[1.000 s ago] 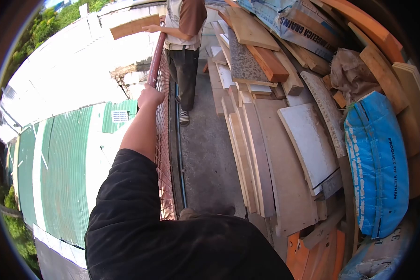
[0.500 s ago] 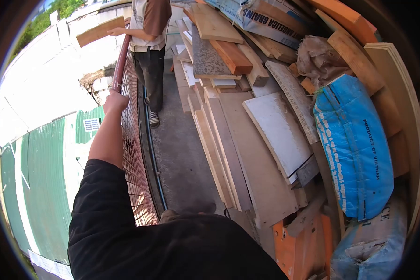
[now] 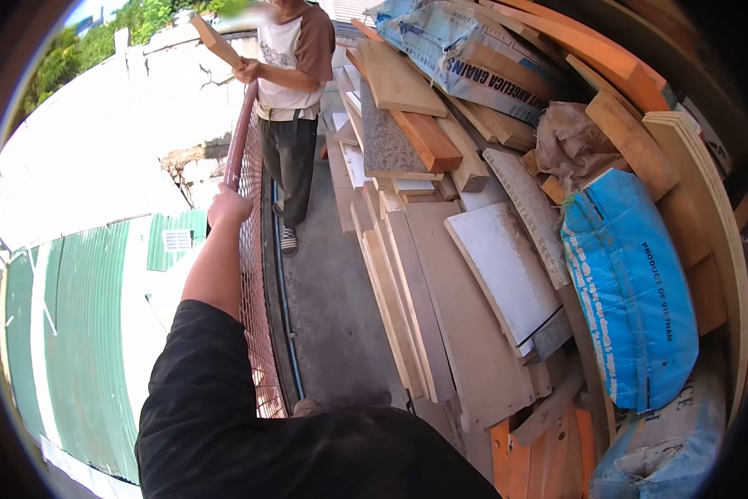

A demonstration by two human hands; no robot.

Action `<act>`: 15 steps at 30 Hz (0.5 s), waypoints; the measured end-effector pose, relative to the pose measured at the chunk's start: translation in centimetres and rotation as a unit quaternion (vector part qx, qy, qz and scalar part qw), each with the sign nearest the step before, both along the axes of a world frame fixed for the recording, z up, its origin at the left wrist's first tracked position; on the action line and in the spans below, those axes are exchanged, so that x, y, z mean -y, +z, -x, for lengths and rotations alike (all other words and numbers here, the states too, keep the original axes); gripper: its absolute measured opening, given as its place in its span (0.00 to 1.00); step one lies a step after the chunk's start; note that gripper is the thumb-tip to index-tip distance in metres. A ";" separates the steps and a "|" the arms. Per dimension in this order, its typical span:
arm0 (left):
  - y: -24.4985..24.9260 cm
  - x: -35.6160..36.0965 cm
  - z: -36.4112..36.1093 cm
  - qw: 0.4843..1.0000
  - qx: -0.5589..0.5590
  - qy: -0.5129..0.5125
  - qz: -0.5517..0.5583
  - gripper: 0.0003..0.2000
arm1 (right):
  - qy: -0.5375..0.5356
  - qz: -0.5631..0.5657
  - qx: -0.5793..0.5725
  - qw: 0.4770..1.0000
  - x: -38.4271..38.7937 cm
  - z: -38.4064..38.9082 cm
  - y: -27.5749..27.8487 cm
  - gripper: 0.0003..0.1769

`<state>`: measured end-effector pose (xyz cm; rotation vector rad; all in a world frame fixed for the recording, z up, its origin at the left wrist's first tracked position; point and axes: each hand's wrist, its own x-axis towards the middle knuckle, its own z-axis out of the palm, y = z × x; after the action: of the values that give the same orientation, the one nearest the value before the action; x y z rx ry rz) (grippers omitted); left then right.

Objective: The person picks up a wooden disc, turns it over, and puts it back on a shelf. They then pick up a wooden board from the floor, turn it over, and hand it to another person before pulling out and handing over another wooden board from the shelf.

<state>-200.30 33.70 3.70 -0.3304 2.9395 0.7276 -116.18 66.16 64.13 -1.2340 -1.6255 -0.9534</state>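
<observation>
My left hand [image 3: 229, 206] is closed around the reddish-brown top rail [image 3: 241, 141] of a wire-mesh railing, my arm stretched forward in a black sleeve [image 3: 199, 374]. Below the rail hangs the pinkish mesh [image 3: 262, 333]. My right hand is out of view. Farther along the railing stands another person [image 3: 291, 91], who grips a short wooden board [image 3: 215, 43] with their hands and holds it out over the rail.
A narrow grey walkway [image 3: 332, 316] runs between the railing and stacked wooden boards [image 3: 449, 308]. Blue sacks [image 3: 632, 291] and a brown crumpled cloth [image 3: 574, 150] lie on the wood at right. Orange pieces [image 3: 549, 449] stand low. Green corrugated sheeting [image 3: 87, 324] lies beyond the railing.
The view has tilted up, showing more of the other person. Their board has swung from nearly level to slanting, its far end raised. My left hand stays on the rail.
</observation>
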 end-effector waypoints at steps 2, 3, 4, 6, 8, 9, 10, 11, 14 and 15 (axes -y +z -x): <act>-0.4 0.1 0.3 1.000 -0.001 -0.003 0.001 0.47 | -0.001 0.000 0.000 1.000 0.0 0.0 0.0 0.31; -0.6 0.1 0.4 1.000 -0.002 -0.003 0.001 0.48 | -0.001 0.001 -0.001 1.000 0.0 0.0 0.0 0.31; -0.5 0.1 0.4 1.000 -0.003 -0.003 0.001 0.48 | -0.002 0.002 0.001 1.000 0.0 0.0 0.0 0.31; -0.4 0.1 0.2 1.000 -0.004 -0.002 -0.002 0.48 | -0.003 0.003 0.002 1.000 0.0 0.1 0.0 0.31; -0.3 0.1 0.1 1.000 -0.007 -0.001 -0.001 0.48 | -0.004 0.003 0.005 1.000 -0.1 0.1 0.1 0.31; -0.3 0.1 0.1 1.000 -0.009 0.000 0.001 0.48 | -0.005 0.004 0.006 1.000 0.0 0.1 0.2 0.31; -0.4 0.0 0.1 1.000 -0.010 -0.001 0.003 0.48 | -0.008 0.004 0.007 1.000 0.0 0.3 0.3 0.31; -0.3 0.0 0.1 1.000 -0.004 -0.001 0.001 0.48 | -0.010 0.005 0.010 1.000 0.0 0.3 0.3 0.31; -0.1 -0.1 0.0 1.000 -0.004 -0.004 0.014 0.48 | -0.015 0.005 0.012 1.000 0.1 0.4 0.6 0.31; 0.2 -0.2 -0.3 1.000 -0.004 -0.005 0.011 0.48 | -0.013 0.005 0.013 1.000 0.0 0.7 0.7 0.31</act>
<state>-199.95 33.89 3.85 -0.3158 2.9553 0.6984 -116.84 66.16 64.80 -1.2573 -1.6400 -0.9824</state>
